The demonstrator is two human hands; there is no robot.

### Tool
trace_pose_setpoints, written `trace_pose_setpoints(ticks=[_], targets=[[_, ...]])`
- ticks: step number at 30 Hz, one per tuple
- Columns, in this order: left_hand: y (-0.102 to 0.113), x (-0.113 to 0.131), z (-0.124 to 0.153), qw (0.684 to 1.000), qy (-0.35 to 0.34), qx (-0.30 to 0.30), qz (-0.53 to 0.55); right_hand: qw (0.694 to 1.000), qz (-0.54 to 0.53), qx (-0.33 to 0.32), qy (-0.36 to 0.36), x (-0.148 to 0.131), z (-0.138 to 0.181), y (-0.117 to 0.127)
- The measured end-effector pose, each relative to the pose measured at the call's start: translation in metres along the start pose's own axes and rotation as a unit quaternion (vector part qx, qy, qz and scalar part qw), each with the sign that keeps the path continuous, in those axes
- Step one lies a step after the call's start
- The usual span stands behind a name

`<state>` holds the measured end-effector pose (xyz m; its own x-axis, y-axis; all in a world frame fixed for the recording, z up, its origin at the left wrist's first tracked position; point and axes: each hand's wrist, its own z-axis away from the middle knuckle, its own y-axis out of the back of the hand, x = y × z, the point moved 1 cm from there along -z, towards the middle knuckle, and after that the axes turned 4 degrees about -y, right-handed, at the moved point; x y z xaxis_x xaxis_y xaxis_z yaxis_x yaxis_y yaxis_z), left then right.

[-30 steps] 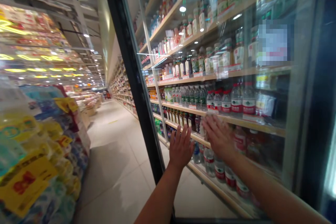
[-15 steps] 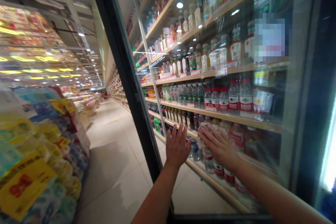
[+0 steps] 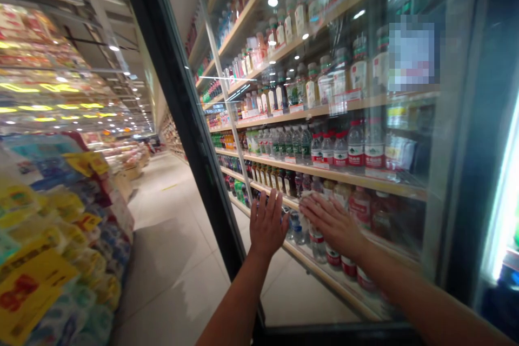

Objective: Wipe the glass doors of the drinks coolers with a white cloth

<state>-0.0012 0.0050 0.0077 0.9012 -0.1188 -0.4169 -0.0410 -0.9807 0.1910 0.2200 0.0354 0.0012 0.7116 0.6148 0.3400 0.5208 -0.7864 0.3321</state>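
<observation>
A dark-framed glass door (image 3: 332,38) fills the middle and right of the head view. My left hand (image 3: 266,223) lies flat against the glass near its left frame, fingers spread and pointing up, holding nothing. Just to its right, my right hand (image 3: 330,221) presses a pale cloth (image 3: 308,197) to the pane. Only a crumpled edge of this cloth shows past the fingertips; the palm covers the rest.
Shelves of drink bottles (image 3: 357,143) show in the glass. The door's black left frame (image 3: 182,92) slants beside an aisle floor (image 3: 162,259). At left stand stacked wrapped packs (image 3: 81,200) with a yellow price sign (image 3: 34,286). A bright light strip (image 3: 503,216) edges the right.
The whole view has shifted slightly, so the door and both hands sit a little further left. Both hands stay on the glass, the cloth still beneath my right one.
</observation>
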Motion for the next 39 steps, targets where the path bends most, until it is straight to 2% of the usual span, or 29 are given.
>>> trace_pose_setpoints(ticks=[2, 5, 7, 9, 12, 14, 16, 18, 21, 23, 25, 28, 31, 33, 35, 39], targets=[[0.0, 0.0, 0.0, 1.0, 0.0, 0.0, 0.001, 0.999, 0.014, 0.006, -0.028, 0.015, -0.01, 0.008], [-0.001, -0.001, 0.001, 1.0, 0.001, 0.003, -0.002, 0.988, 0.042, 0.07, -0.134, 0.041, -0.028, 0.019], [-0.001, -0.001, 0.001, 1.0, 0.002, 0.002, -0.005, 0.979, 0.049, 0.099, -0.17, 0.042, -0.026, 0.019], [0.0, 0.0, 0.0, 1.0, 0.001, 0.004, -0.006, 0.984, 0.044, 0.082, -0.15, 0.03, -0.013, 0.012], [0.0, 0.0, -0.001, 1.0, -0.003, 0.011, -0.003, 0.999, 0.016, 0.01, -0.042, 0.012, 0.009, 0.003], [0.0, 0.0, -0.001, 1.0, -0.004, 0.011, -0.001, 1.0, 0.006, -0.012, 0.0, 0.016, 0.011, 0.006], [0.0, 0.0, -0.001, 1.0, -0.002, 0.01, -0.002, 0.999, 0.014, 0.012, -0.037, 0.033, 0.002, 0.014], [-0.001, 0.0, 0.0, 1.0, 0.0, 0.008, -0.003, 0.991, 0.028, 0.066, -0.117, 0.051, -0.009, 0.022], [-0.002, 0.0, 0.002, 1.0, 0.002, 0.005, 0.0, 0.974, 0.029, 0.126, -0.186, 0.053, -0.009, 0.021], [-0.003, -0.001, 0.002, 1.0, 0.003, 0.007, 0.0, 0.979, 0.021, 0.111, -0.172, 0.037, -0.003, 0.014], [-0.003, -0.001, 0.002, 1.0, 0.001, 0.01, 0.0, 0.99, 0.01, 0.068, -0.124, 0.018, -0.002, 0.007], [-0.003, -0.001, 0.001, 1.0, -0.003, 0.008, -0.001, 0.996, -0.002, 0.029, -0.079, 0.006, -0.028, 0.005], [-0.002, 0.0, 0.001, 1.0, 0.0, 0.004, -0.003, 0.991, 0.0, 0.06, -0.12, 0.011, -0.066, 0.008], [-0.002, 0.0, 0.002, 1.0, 0.0, 0.004, -0.005, 0.985, 0.004, 0.087, -0.147, 0.009, -0.076, 0.006], [-0.002, 0.0, 0.002, 1.0, -0.003, 0.006, -0.005, 0.986, 0.003, 0.091, -0.14, -0.002, -0.068, 0.0], [-0.001, 0.0, 0.001, 1.0, -0.009, 0.004, 0.004, 0.999, -0.016, 0.037, -0.031, -0.017, -0.038, -0.007]])
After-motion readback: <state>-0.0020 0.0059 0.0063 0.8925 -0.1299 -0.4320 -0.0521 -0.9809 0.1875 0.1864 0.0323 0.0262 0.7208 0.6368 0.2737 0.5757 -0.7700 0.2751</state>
